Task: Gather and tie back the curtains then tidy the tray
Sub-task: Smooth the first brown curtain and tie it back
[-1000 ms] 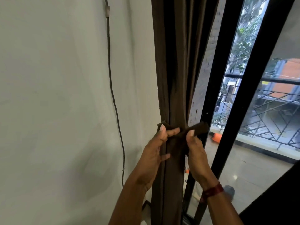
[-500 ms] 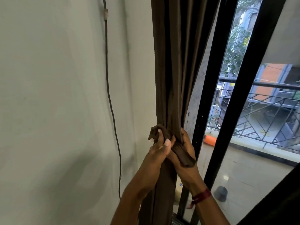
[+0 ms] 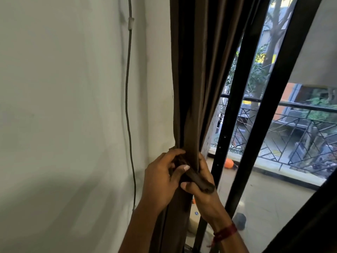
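The 2 loose ends of the dark brown fabric tie-back strip (image 3: 197, 180), held out to either side of the bundle 1 second ago, have now been crossed and drawn in against the gathered dark brown cloth curtain (image 3: 193, 88). That suggests the knot is being formed or tightened, so the tying step looks well along but not yet finished; no tray is in view, so that part of the task is untouched.

The left hand (image 3: 161, 181) is closed at the left edge of the curtain, fingers curled into the strip and folds. The right hand (image 3: 202, 189), on the curtain's right side, pinches 1 end of the strip between thumb and fingers, the end pointing down and to the right.

The curtain is soft, matte and heavy-looking, falling in long vertical pleats that narrow to a waist just above the hands. It hangs between the plain pale wall (image 3: 63, 125) to its left, where a thin grey cable (image 3: 128, 106) runs down, and the black metal window frame (image 3: 231, 125) to its right.
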